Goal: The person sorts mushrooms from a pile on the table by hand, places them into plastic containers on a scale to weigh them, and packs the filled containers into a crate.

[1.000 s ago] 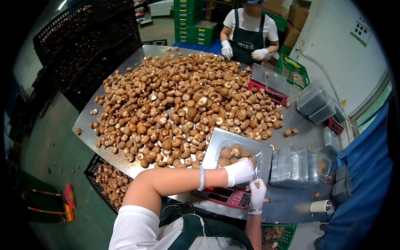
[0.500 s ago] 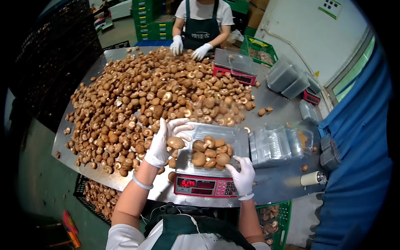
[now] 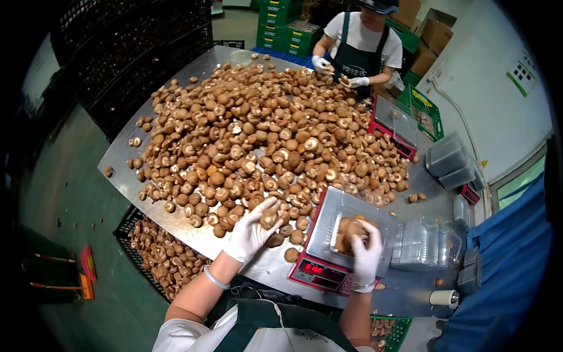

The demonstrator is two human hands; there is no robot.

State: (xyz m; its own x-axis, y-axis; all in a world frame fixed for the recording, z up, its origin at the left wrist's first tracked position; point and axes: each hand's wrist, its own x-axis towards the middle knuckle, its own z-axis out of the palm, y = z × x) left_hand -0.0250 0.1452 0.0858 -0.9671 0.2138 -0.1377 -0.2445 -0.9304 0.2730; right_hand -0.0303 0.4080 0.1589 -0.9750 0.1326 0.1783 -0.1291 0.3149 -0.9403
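Observation:
My left hand (image 3: 251, 233), in a white glove, holds a brown shiitake mushroom (image 3: 270, 219) at the near edge of a big mushroom pile (image 3: 234, 141). Over a clear plastic tray (image 3: 375, 216) is my right hand (image 3: 367, 253), also gloved, its fingers curled on a shiitake in the tray's small cluster (image 3: 346, 233). That hand hides part of the cluster. Beneath the tray is a red-framed digital scale (image 3: 316, 276) with lit red digits. Several loose shiitakes lie between my left hand and the scale.
Stacked clear trays (image 3: 416, 243) and a white cylinder (image 3: 444, 298) stand to the right. Across the table, a co-worker (image 3: 363, 47) in white gloves handles mushrooms near a second scale (image 3: 393, 132). A black crate of mushrooms (image 3: 158, 252) sits below the left edge.
The view has turned left. My right hand has gone from the tray's edge onto the mushrooms inside. My left hand's fingers have closed round the shiitake. The scale's reading has dropped.

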